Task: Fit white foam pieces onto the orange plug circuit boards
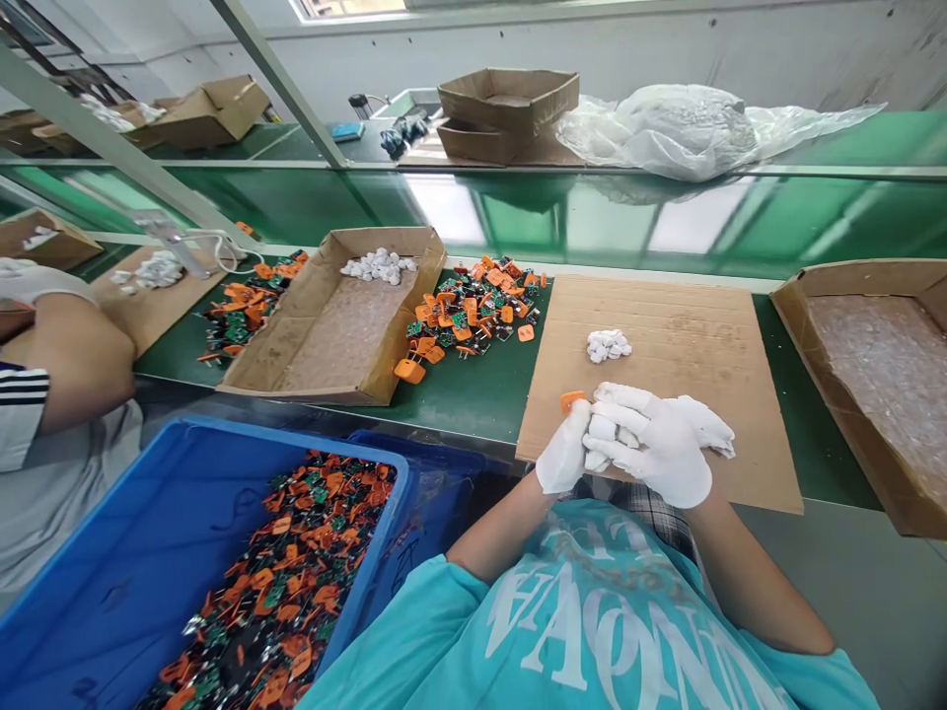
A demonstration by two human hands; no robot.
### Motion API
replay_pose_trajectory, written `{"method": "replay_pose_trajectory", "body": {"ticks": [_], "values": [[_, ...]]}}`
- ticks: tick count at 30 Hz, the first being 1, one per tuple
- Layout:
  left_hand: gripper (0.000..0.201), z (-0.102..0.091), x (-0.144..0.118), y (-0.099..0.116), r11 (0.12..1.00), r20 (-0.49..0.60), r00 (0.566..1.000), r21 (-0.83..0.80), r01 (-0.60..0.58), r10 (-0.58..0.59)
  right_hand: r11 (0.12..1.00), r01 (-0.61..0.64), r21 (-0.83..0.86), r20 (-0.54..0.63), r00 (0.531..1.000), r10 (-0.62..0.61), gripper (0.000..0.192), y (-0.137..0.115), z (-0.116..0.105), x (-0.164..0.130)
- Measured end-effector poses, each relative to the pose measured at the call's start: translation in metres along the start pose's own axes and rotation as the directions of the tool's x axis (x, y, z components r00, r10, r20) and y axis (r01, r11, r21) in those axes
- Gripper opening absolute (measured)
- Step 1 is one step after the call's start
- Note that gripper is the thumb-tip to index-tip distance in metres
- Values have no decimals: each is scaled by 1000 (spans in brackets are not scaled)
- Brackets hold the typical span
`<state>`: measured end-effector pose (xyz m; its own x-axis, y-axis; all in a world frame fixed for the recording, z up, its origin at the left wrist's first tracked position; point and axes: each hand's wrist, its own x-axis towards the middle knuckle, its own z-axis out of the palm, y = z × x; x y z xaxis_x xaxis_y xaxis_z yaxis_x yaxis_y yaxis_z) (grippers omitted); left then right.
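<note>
Green tabletop (480, 399) crosses the middle of my frame. Right of center, I see an orange piece (572, 401) at the left hand (564, 456), which meets the right hand (658, 449); whether either grips, I cannot tell. White bits (609, 345) lie just above, on a cardboard sheet (688, 340).

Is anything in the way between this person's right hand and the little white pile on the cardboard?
Nothing visible is: only bare cardboard shows between the right hand and the white pile. The left hand and an orange piece beside it sit left of that gap.
</note>
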<state>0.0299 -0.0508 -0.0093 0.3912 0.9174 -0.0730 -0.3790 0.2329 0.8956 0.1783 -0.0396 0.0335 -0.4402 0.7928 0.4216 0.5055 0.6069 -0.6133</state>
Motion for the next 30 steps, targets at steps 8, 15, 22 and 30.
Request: {"method": "replay_pose_trajectory", "body": {"ticks": [8, 15, 22, 30], "values": [[65, -5, 1, 16, 997, 43, 998, 57, -55, 52, 1000, 25, 12, -150, 988, -23, 44, -14, -5, -3], [56, -4, 8, 33, 900, 108, 987, 407, -154, 120, 971, 188, -150, -165, 963, -212, 31, -3, -9, 2], [49, -13, 12, 29, 918, 27, 999, 395, 26, -40, 984, 125, -127, 16, 992, -124, 41, -1, -10, 10], [72, -25, 19, 31, 991, 142, 990, 128, -27, 9, 945, 223, -239, 152, 970, -191, 32, -6, -13, 46]]}}
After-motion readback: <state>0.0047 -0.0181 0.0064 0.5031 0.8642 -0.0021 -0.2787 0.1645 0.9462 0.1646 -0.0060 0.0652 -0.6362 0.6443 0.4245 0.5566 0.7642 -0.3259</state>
